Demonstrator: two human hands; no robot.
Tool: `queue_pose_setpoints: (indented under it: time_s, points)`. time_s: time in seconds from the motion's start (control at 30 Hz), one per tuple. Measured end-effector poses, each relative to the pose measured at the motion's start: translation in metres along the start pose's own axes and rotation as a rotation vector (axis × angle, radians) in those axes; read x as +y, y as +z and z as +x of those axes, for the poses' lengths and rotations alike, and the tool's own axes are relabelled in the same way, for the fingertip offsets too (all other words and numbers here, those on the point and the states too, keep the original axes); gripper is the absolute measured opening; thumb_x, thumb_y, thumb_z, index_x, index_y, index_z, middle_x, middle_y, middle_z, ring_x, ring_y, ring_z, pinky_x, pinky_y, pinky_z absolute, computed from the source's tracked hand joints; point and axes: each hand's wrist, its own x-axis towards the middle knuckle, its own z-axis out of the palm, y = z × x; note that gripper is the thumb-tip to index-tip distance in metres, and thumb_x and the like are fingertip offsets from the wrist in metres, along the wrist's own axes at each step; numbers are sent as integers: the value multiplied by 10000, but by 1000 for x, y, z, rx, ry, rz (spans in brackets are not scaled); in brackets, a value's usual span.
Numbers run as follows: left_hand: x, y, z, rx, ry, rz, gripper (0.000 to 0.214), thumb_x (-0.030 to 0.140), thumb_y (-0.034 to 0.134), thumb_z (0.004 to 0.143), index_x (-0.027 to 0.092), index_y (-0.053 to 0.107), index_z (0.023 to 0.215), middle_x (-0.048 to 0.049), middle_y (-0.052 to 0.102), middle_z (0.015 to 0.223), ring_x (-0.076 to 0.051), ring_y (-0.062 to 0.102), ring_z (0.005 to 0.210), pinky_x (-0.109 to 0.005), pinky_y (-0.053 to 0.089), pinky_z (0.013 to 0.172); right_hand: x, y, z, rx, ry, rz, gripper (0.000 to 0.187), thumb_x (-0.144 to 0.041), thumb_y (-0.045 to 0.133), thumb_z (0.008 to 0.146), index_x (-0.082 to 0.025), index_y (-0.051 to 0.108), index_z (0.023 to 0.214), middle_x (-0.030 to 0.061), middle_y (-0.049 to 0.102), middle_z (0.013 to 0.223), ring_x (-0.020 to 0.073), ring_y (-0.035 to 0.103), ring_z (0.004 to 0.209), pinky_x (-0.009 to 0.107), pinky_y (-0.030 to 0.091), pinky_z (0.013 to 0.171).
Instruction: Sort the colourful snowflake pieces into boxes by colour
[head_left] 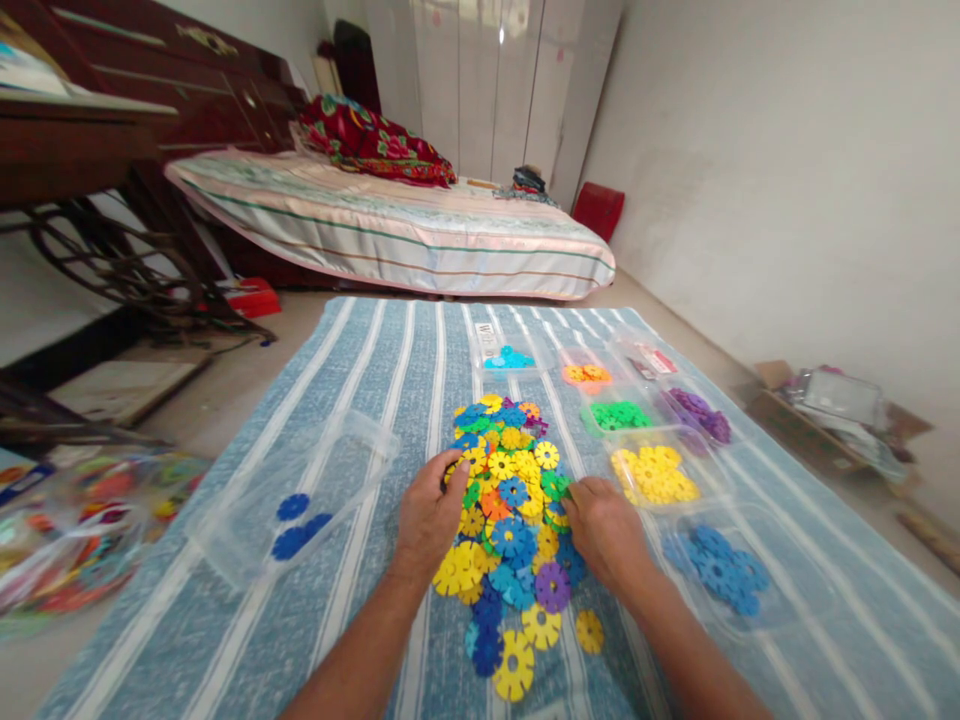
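A mixed pile of discs [513, 490] is left unsorted on the cloth [390, 380], edged by the left hand [431, 515] and right hand [606, 525] (whether anything is gripped cannot be told). At the right, 6 boxes [716, 492] are already stocked by colour.

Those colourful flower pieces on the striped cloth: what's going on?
A person's left hand and right hand are at opposite sides of a mixed-colour heap of pieces; whether either grips one is hard to tell. To the right, clear containers hold pieces grouped by colour, including yellow pieces and green pieces. At left, another container holds dark blue pieces.
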Motion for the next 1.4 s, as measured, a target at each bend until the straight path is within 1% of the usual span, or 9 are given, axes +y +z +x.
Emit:
queue_pose_setpoints:
  time_s: [0.47,0.57,0.7,0.8,0.87,0.93,1.07,1.13,1.4]
  points:
    - [-1,0,1,5,-12,-22,338,441,447,804,228,617,1004,-25,667,1047,-196,597,993,-325,439,909,0,1,-5,80,-38,3,278,-173,357,919,-174,599,784,59,614,796,161,543,780,259,328,678]
    - [-2,0,1,4,-7,-19,343,445,449,803,229,620,1008,-20,671,1038,-195,604,972,-323,448,895,4,-5,0,117,-56,-14,283,-171,370,907,-180,603,747,45,602,752,146,531,721,253,304,634]
    - [-2,0,1,-3,-8,-18,339,441,442,810,226,614,1009,-24,666,1047,-191,603,970,-315,451,887,21,-34,24,278,5,-53,305,-194,368,898,-180,603,704,47,590,720,148,513,702,257,288,617]
    - [-3,0,1,-9,-5,-17,340,437,438,812,222,608,1013,-29,660,1056,-194,600,976,-323,448,892,36,-56,42,511,172,-75,276,-249,374,899,-154,631,868,81,605,808,185,520,780,271,313,644]
    - [-2,0,1,-7,-2,-18,340,437,440,809,224,609,1013,-30,661,1050,-197,597,982,-329,445,898,39,-60,46,561,206,-48,285,-288,391,893,-145,622,979,92,612,858,198,525,811,278,335,662]
    - [-2,0,0,-3,-2,-18,344,442,442,806,225,611,1013,-30,662,1042,-200,594,991,-332,441,904,35,-54,43,467,147,10,285,-301,396,892,-167,632,977,82,625,864,190,537,817,275,355,690]
    - [0,0,0,-9,-3,-6,337,440,440,810,232,611,1013,-21,664,1033,-195,597,982,-326,442,903,15,-26,25,131,1,142,234,-297,432,880,-209,649,887,47,643,854,160,564,829,244,374,725]
    - [1,-1,-1,-4,-4,-2,328,433,441,811,234,610,1010,-16,665,1032,-190,602,965,-318,447,893,7,-16,16,26,-31,190,199,-286,456,870,-205,638,870,40,639,866,157,568,861,236,378,739]
    - [0,0,0,12,3,13,333,429,443,806,229,614,1010,-18,668,1034,-189,610,955,-307,458,873,-5,-12,7,-49,-23,231,169,-276,478,863,-198,623,899,47,629,930,173,555,938,244,382,774]
